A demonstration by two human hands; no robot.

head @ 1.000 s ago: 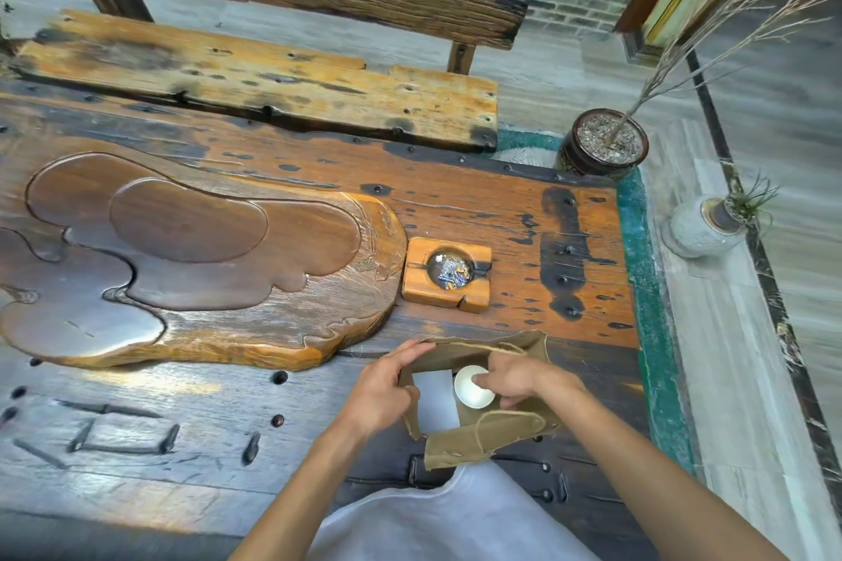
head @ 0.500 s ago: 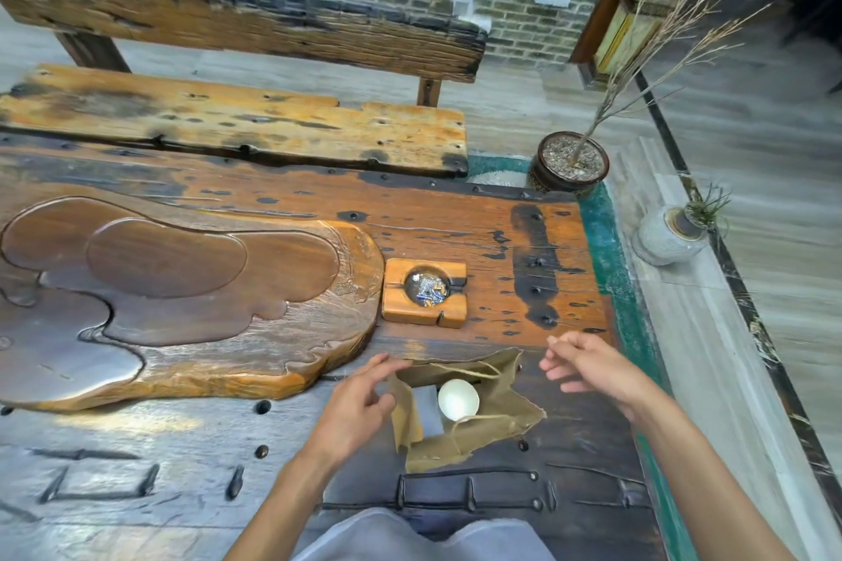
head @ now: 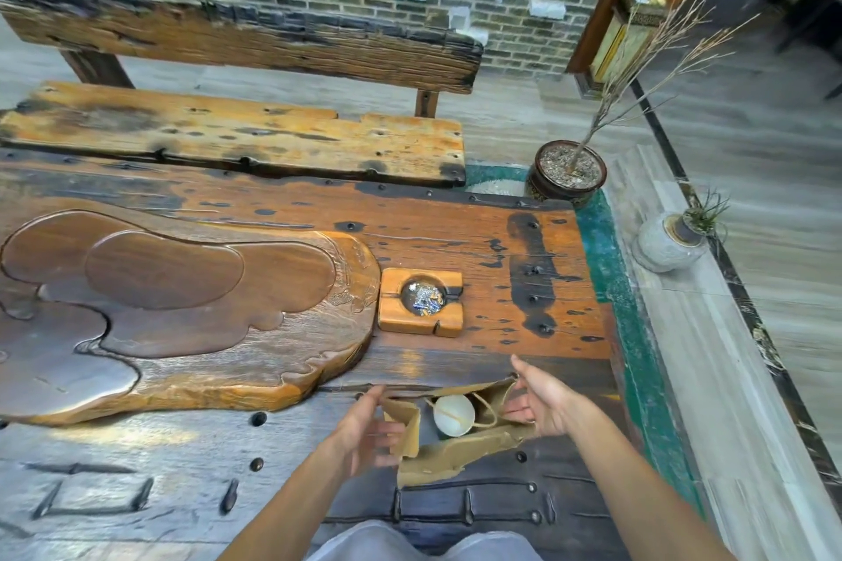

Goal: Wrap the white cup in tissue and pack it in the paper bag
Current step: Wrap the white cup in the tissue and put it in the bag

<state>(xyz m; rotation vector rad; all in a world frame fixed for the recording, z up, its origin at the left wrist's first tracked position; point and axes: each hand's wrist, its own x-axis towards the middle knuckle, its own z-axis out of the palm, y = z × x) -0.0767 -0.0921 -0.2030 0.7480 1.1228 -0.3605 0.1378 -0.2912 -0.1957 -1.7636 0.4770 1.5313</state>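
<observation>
A carved dark wooden tea tray (head: pixel 173 310) lay on the weathered plank table (head: pixel 478 232), just beside a square wooden ashtray (head: pixel 421 302). A rough wooden bench (head: pixel 237 137) stood behind. Two potted plants, one brown (head: pixel 567 175) and one grey (head: pixel 667 241), sat on the floor.

I see the white cup (head: pixel 453 415) lying on its side inside the paper bag (head: pixel 455 453), its round opening turned up toward me. It looks bare, though the view is too soft for me to be sure no tissue is around it. The bag is brown, creased, with its mouth gaping wide and its near wall slumped outward. A thin cord handle loops across the cup. The bag sits on the dark near edge of the tabletop.
</observation>
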